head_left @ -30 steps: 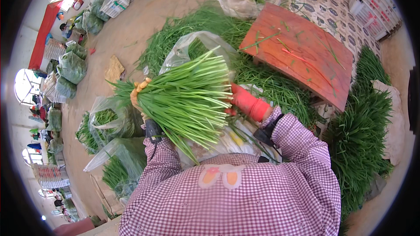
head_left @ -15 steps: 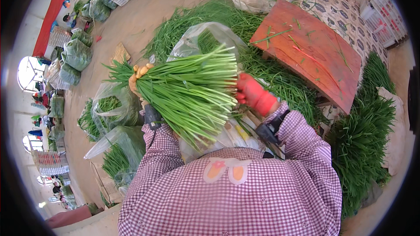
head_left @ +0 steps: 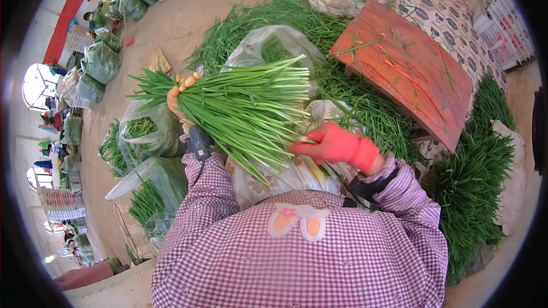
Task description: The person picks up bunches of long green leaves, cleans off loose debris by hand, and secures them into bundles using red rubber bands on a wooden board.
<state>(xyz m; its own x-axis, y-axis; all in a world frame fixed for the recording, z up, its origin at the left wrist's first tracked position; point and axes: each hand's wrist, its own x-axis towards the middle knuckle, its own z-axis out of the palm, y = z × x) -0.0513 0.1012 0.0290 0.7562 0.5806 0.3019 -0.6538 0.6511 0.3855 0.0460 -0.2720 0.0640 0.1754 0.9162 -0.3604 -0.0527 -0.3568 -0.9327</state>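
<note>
A thick bundle of garlic chives [head_left: 245, 102] lies fanned across my lap, leaf tips to the left and pale stem ends to the right. My left hand [head_left: 176, 98], in a tan glove, is wrapped around the bundle near its leafy end. In a red glove, my right hand [head_left: 337, 145] is closed at the lower stem ends, thumb and fingers pinched on pale chive stems there. Just beyond the bundle stands an open clear plastic bag [head_left: 242, 51] among loose chives.
Loose chives [head_left: 228, 34] cover the floor ahead. A low red-brown wooden table [head_left: 394, 63] stands at the right, scattered with chive bits. Another chive heap [head_left: 468, 188] lies right of me. Plastic bags of chives [head_left: 165, 131] sit at the left; filled bags [head_left: 101, 67] line the wall.
My right hand has moved down and nearer to me along the stem ends, now pinching at the lower ones. My left hand keeps its hold, the bundle nearly in place.
</note>
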